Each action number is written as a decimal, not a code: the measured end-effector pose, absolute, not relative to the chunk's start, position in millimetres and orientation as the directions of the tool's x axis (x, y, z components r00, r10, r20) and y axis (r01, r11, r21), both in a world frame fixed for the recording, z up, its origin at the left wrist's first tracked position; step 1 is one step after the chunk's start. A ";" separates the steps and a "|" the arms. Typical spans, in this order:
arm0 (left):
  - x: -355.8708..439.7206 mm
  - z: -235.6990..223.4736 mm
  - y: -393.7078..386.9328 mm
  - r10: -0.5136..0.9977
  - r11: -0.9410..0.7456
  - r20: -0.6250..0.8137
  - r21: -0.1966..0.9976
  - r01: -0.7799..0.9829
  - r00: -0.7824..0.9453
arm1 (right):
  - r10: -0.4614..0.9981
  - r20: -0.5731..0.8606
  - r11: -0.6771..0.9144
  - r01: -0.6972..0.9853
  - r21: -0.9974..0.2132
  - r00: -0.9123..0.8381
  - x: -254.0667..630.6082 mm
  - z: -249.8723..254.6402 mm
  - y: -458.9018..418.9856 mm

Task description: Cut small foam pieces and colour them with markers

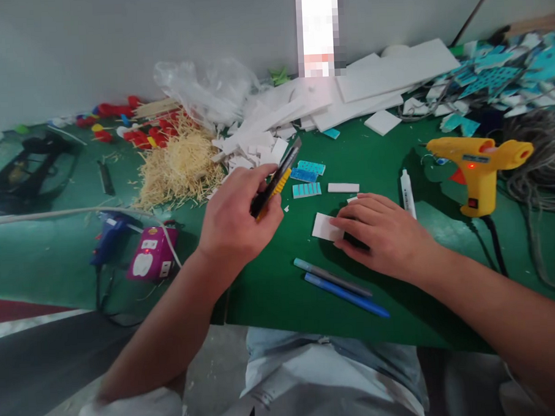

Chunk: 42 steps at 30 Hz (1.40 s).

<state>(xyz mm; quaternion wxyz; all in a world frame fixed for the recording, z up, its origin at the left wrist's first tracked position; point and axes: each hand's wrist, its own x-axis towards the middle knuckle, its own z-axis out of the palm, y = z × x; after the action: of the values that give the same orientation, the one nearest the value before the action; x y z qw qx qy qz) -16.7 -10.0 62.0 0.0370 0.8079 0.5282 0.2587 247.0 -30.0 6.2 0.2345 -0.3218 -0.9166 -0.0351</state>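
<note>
My left hand (235,213) is raised above the green table (271,282) with its fingers wrapped round a black and yellow utility knife (277,178), blade end pointing up and right. My right hand (380,231) rests on the table, fingers pressed down on the edge of a small white foam piece (323,225). Just below my right hand lie two pens, a grey one (331,277) and a blue one (346,295). Small blue patterned foam tiles (306,177) and a white foam strip (343,187) lie beyond the hands.
A yellow hot glue gun (480,169) stands at the right, a white tube (408,193) beside it. White foam boards (382,81) and scraps pile at the back, with straw-like sticks (179,166), red pieces and a plastic bag. A blue glue gun (108,235) and pink device (151,261) sit left.
</note>
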 end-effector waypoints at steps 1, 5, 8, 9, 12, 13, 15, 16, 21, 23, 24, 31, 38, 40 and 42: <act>-16.2 58.0 -8.3 0.878 -0.437 0.371 0.359 0.824 0.304 | 0.571 0.454 0.791 0.606 -0.084 -0.684 246.9 6.0 -29.9; -17.0 39.1 -11.4 0.914 -0.391 0.326 0.543 0.743 0.242 | 0.579 0.437 0.789 0.607 -0.090 -0.688 247.8 6.4 -29.7; -18.0 28.7 -17.4 0.953 -0.302 0.226 0.659 0.689 0.202 | 0.586 0.421 0.789 0.605 -0.102 -0.693 248.3 7.3 -29.8; -18.0 26.5 -18.8 0.960 -0.280 0.203 0.688 0.670 0.192 | 0.586 0.418 0.790 0.603 -0.106 -0.694 248.3 7.6 -29.9; -16.4 22.7 -20.0 0.974 -0.225 0.162 0.773 0.593 0.158 | 0.583 0.419 0.794 0.598 -0.110 -0.696 248.4 7.6 -30.2; -15.7 21.8 -19.7 0.978 -0.204 0.143 0.796 0.570 0.151 | 0.581 0.423 0.794 0.598 -0.107 -0.695 248.4 7.4 -30.3; -14.4 19.4 -18.7 0.982 -0.182 0.119 0.823 0.538 0.150 | 0.580 0.429 0.793 0.601 -0.101 -0.693 248.3 6.7 -30.2; -14.0 17.9 -18.3 0.980 -0.190 0.126 0.830 0.525 0.156 | 0.579 0.430 0.792 0.602 -0.098 -0.692 248.4 6.3 -30.1; -13.1 11.7 -17.8 0.944 -0.324 0.244 0.815 0.481 0.224 | 0.573 0.439 0.796 0.598 -0.096 -0.692 249.3 5.7 -29.2; -13.2 11.8 -18.1 0.936 -0.346 0.251 0.781 0.519 0.246 | 0.580 0.432 0.792 0.601 -0.103 -0.690 250.1 6.3 -29.1; -13.4 12.3 -18.1 0.931 -0.361 0.263 0.756 0.545 0.253 | 0.584 0.429 0.790 0.605 -0.104 -0.689 250.6 6.5 -29.1; -13.4 15.6 -17.5 0.875 -0.482 0.368 0.604 0.635 0.315 | 0.576 0.425 0.796 0.597 -0.098 -0.698 251.4 5.2 -28.8; -12.5 16.5 -18.9 0.884 -0.467 0.341 0.597 0.652 0.321 | 0.580 0.453 0.785 0.614 -0.086 -0.677 252.4 4.5 -28.9; -12.4 16.3 -18.9 0.880 -0.474 0.345 0.589 0.654 0.327 | 0.590 0.461 0.774 0.627 -0.089 -0.663 253.0 5.0 -29.1; -12.4 15.9 -18.8 0.867 -0.497 0.368 0.580 0.645 0.337 | 0.597 0.461 0.768 0.633 -0.092 -0.657 253.0 5.6 -29.7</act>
<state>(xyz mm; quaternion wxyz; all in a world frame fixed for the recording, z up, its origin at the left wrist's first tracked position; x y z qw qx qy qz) -12.4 -18.8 15.9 0.1681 0.8002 0.4724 0.3291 253.0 -29.7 5.6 0.2391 -0.3381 -0.9094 -0.0381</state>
